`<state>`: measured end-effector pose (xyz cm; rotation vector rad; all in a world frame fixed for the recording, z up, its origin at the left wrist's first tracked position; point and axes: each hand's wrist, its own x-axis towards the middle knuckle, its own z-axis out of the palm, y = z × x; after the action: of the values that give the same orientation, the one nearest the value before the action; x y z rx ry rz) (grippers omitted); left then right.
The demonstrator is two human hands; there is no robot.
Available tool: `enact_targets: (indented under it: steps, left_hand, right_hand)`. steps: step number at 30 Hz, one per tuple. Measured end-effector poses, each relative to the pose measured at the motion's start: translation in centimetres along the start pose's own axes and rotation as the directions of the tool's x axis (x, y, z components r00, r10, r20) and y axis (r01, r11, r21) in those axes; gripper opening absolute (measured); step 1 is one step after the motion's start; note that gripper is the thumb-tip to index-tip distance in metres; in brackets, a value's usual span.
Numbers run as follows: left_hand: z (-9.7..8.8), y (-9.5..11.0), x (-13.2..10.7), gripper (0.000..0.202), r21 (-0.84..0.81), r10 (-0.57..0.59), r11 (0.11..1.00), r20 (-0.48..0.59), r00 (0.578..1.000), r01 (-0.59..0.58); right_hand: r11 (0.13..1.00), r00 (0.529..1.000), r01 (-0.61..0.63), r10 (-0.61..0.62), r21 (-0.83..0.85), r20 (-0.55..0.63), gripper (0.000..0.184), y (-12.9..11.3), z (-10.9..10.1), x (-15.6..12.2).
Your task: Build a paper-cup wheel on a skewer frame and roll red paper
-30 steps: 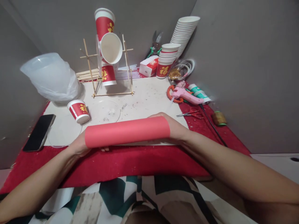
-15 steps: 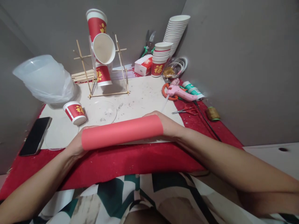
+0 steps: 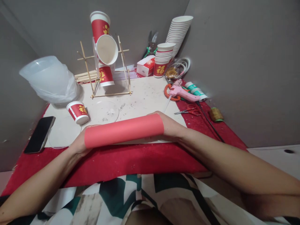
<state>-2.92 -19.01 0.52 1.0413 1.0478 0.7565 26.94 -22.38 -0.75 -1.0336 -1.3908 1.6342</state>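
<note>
A long roll of red paper (image 3: 124, 130) lies crosswise in front of me, over the near edge of a beige board (image 3: 140, 97). My left hand (image 3: 79, 144) grips its left end and my right hand (image 3: 167, 125) grips its right end. The roll hides most of both hands' fingers. Beyond it, a clear plastic disc (image 3: 104, 112) lies on the board, and a small red paper cup (image 3: 78, 112) lies tipped over to the left.
A stick frame (image 3: 105, 67) carrying red cups stands at the back. Cup stacks (image 3: 164, 61), a pink glue gun (image 3: 184, 93), scissors (image 3: 188, 111), a thread spool (image 3: 215, 114), a plastic bag (image 3: 50, 79) and a phone (image 3: 39, 134) ring the board on a red cloth (image 3: 131, 159).
The roll and both hands stay almost in place; the view shifts slightly. The roll's right end sits a little higher than a second ago.
</note>
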Motion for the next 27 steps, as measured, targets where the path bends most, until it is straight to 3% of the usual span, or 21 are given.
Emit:
enact_targets:
  steps: [11, 20, 27]
  left_hand:
    - [-0.6, -0.9, 0.4, 0.031, -0.023, 0.057, 0.998, -0.021, 0.998, -0.057]
    - [0.2, 0.2, 0.0, 0.035, -0.011, 0.072, 0.997, -0.095, 0.993, -0.073]
    - [0.3, 0.4, 0.2, 0.028, 0.047, 0.105, 0.994, -0.1, 0.989, -0.101]
  right_hand:
    - [0.997, 0.998, -0.043, 0.046, 0.071, -0.035, 0.022, 0.1, 0.5, 0.2]
    - [0.993, 0.99, -0.074, 0.084, 0.087, -0.114, 0.019, -1.4, 1.1, 0.3]
    - [0.998, 0.991, -0.016, 0.024, 0.065, -0.133, 0.016, -2.6, 1.2, 0.0]
